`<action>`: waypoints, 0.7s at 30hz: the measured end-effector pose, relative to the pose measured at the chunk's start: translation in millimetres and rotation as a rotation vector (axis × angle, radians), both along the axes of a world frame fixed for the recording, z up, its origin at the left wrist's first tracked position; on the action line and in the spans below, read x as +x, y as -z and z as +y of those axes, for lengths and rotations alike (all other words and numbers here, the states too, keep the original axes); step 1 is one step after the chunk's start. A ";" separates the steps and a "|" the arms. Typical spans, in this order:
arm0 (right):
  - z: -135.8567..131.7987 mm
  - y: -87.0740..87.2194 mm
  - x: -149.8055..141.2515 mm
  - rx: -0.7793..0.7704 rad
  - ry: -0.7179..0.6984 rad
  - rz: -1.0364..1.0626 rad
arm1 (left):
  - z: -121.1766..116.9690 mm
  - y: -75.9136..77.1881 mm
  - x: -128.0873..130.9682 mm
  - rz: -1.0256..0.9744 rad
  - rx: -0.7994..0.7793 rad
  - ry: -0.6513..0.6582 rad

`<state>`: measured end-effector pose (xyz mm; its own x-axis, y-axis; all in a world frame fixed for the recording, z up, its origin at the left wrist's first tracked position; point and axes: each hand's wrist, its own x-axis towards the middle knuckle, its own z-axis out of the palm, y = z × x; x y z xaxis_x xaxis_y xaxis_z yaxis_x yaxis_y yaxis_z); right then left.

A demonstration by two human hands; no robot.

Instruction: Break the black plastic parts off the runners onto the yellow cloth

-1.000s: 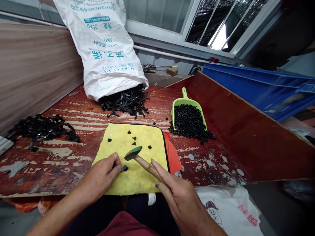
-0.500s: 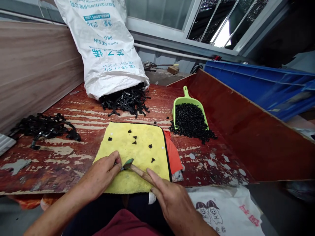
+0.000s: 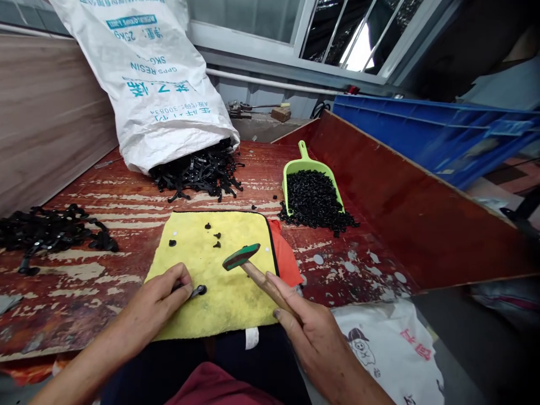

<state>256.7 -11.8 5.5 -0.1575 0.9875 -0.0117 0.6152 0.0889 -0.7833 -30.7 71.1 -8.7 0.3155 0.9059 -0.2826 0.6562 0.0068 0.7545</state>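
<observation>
My left hand (image 3: 171, 292) pinches a small black plastic part (image 3: 199, 291) against the yellow cloth (image 3: 228, 312); its round end sticks out past my fingertips. My right hand (image 3: 304, 323) is wrapped round the wooden handle of a hammer (image 3: 241, 256) with a green-edged head, which is raised above the cloth. Several small black plugs (image 3: 216, 235) lie scattered on the cloth's far half. The hammer covers some of the cloth beneath it.
A white sack (image 3: 169, 107) spills black plastic parts (image 3: 198, 171) at the back. To the left lies another heap of parts (image 3: 54, 228). A green dustpan (image 3: 302, 149) full of small black pieces stands right, by a red-brown board (image 3: 379, 185) and a blue crate (image 3: 405, 132).
The hammer has lifted off the part and swung up to the right, uncovering the part's round end. My left hand keeps its pinch. The whole view has shifted slightly.
</observation>
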 end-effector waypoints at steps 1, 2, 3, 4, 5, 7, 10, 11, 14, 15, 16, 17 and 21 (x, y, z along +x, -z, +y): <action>-0.8 -0.9 1.4 -0.006 0.009 0.016 | -0.3 -1.3 -0.7 -0.040 -0.031 -0.025; -1.5 -1.8 2.7 -0.017 0.015 0.026 | -0.8 -2.9 -1.3 -0.087 -0.074 -0.061; -2.2 -2.5 4.0 -0.028 0.021 0.029 | -1.7 -4.5 -1.9 -0.141 -0.128 -0.104; -2.9 -3.0 5.1 -0.038 0.030 0.027 | -2.7 -5.9 -2.6 -0.194 -0.190 -0.152; -3.5 -3.2 5.9 -0.044 0.040 0.019 | -3.8 -7.0 -3.5 -0.246 -0.253 -0.198; -4.7 -2.7 6.8 -0.041 0.059 -0.010 | -5.7 -8.1 -5.8 -0.342 -0.360 -0.269; -6.3 0.2 6.0 -0.023 0.059 -0.053 | -7.6 -8.6 -9.1 -0.486 -0.450 -0.325; -6.7 1.7 5.4 -0.019 0.054 -0.060 | -8.2 -9.0 -9.6 -0.549 -0.480 -0.340; -7.3 7.8 3.9 -0.003 0.029 -0.055 | -12.0 -11.7 -8.4 -0.780 -0.631 -0.395; -7.1 10.2 3.6 0.008 0.023 -0.048 | -14.2 -12.7 -7.1 -0.870 -0.690 -0.407; -6.9 12.5 3.3 0.018 0.019 -0.041 | -16.9 -13.7 -5.6 -0.956 -0.745 -0.412; -6.5 14.5 3.2 0.024 0.018 -0.035 | -20.1 -14.5 -3.8 -1.034 -0.792 -0.409; -4.3 15.1 5.8 0.034 0.009 -0.040 | -33.2 -17.5 2.7 -1.180 -0.869 -0.429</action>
